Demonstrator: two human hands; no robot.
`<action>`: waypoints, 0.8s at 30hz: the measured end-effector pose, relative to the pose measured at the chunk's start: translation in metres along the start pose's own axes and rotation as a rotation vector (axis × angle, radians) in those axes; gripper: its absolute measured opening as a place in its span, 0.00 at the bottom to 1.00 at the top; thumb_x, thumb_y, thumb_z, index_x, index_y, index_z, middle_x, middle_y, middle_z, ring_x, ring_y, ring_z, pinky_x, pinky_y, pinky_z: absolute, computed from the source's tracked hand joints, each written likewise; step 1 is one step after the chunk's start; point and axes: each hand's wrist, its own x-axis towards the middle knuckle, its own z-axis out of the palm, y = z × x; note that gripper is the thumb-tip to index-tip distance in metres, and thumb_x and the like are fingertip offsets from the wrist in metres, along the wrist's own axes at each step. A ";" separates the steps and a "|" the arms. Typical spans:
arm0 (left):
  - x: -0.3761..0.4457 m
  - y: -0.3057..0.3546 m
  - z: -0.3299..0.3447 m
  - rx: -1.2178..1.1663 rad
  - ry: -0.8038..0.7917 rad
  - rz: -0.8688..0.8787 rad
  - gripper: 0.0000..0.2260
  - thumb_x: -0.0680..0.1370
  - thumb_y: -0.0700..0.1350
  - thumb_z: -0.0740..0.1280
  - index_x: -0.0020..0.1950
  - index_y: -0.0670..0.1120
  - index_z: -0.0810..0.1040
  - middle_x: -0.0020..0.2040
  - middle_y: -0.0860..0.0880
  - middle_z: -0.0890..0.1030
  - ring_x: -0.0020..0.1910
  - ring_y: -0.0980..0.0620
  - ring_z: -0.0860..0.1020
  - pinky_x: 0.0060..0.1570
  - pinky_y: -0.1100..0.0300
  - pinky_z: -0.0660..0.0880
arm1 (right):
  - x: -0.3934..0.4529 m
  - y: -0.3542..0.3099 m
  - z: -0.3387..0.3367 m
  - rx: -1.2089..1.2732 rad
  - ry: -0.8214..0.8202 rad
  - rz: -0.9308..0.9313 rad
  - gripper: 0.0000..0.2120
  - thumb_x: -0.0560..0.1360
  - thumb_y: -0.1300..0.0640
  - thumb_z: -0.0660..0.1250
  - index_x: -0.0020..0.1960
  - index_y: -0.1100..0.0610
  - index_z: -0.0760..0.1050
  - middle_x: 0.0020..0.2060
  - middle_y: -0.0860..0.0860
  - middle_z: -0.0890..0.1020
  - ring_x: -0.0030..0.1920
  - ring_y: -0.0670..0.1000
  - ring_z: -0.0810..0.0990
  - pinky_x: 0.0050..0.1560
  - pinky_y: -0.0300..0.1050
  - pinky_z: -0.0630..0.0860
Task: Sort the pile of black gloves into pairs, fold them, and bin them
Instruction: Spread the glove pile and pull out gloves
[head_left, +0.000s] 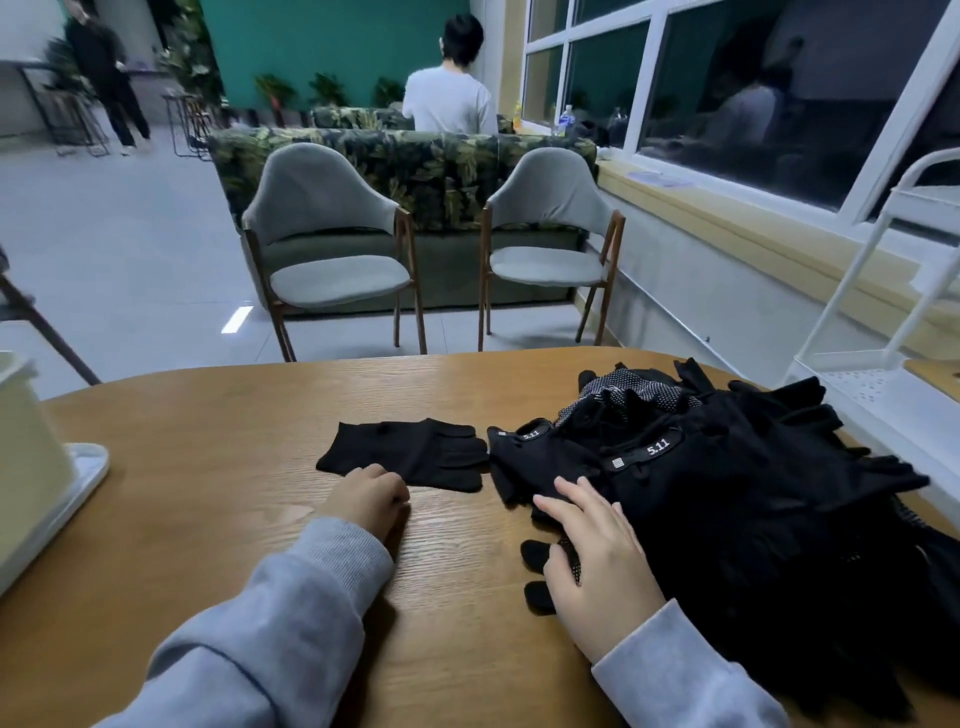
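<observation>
A flat black glove (410, 453) lies apart from the rest near the middle of the wooden table (218, 467), fingers pointing right. A big pile of black gloves (753, 493) covers the table's right side; two on top carry "5.11" labels (657, 448). My left hand (370, 496) rests on the table with curled fingers, just touching the single glove's near edge. My right hand (597, 551) lies flat with straight fingers on the pile's left edge, over a dotted glove whose fingertips (537, 574) stick out beneath it.
A cream bin (26, 457) on a white tray (88, 467) stands at the table's left edge. A white wire rack (872, 332) rises at the right. Two grey chairs (332, 249) face the table's far side; a person sits on the sofa behind.
</observation>
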 end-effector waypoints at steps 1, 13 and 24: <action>-0.006 0.000 0.000 -0.015 -0.005 -0.004 0.11 0.81 0.47 0.59 0.60 0.50 0.76 0.60 0.51 0.74 0.59 0.52 0.71 0.52 0.66 0.65 | -0.003 -0.002 0.000 0.003 -0.012 -0.001 0.22 0.67 0.62 0.61 0.59 0.52 0.78 0.61 0.49 0.77 0.67 0.45 0.65 0.67 0.52 0.58; -0.106 0.023 0.002 -0.358 0.342 -0.012 0.04 0.74 0.38 0.67 0.47 0.44 0.80 0.42 0.53 0.76 0.44 0.53 0.73 0.38 0.71 0.63 | -0.048 -0.042 0.004 0.013 -0.276 -0.112 0.27 0.70 0.53 0.55 0.69 0.51 0.68 0.65 0.44 0.72 0.66 0.43 0.67 0.67 0.42 0.65; -0.153 -0.018 0.018 -0.350 0.249 0.083 0.23 0.62 0.60 0.56 0.56 0.65 0.71 0.61 0.58 0.72 0.67 0.48 0.69 0.63 0.46 0.67 | -0.084 -0.041 0.018 -0.120 -0.081 -0.221 0.21 0.65 0.50 0.58 0.57 0.45 0.74 0.54 0.44 0.80 0.53 0.44 0.72 0.44 0.45 0.76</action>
